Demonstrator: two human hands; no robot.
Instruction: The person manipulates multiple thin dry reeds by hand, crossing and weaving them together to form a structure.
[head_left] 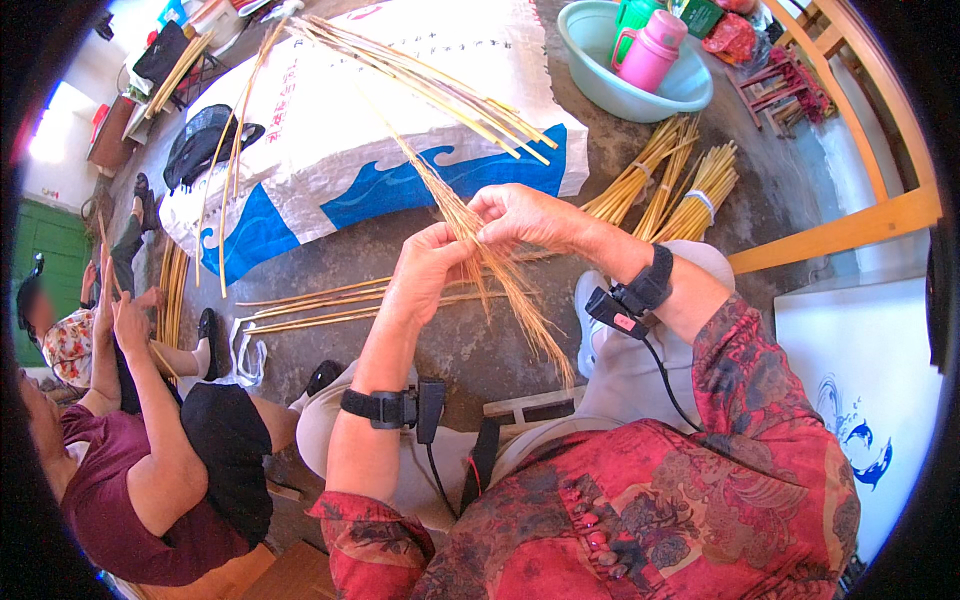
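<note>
In front of my knees I hold a small bunch of straw stalks whose loose, feathery ends fan out down toward my lap. Its thin stems run up and away to the left, over the white sack sheet. My left hand is closed around the bunch from the left side. Just above and to the right, my right hand pinches the same bunch, thumb and fingers together. The two hands are close to each other. Whatever lies inside the fingers is hidden.
A white and blue sack sheet carries long loose stalks and a black bag. Tied stalk bundles lie right, near a basin holding a pink flask. Two people work at left; a wooden frame stands right.
</note>
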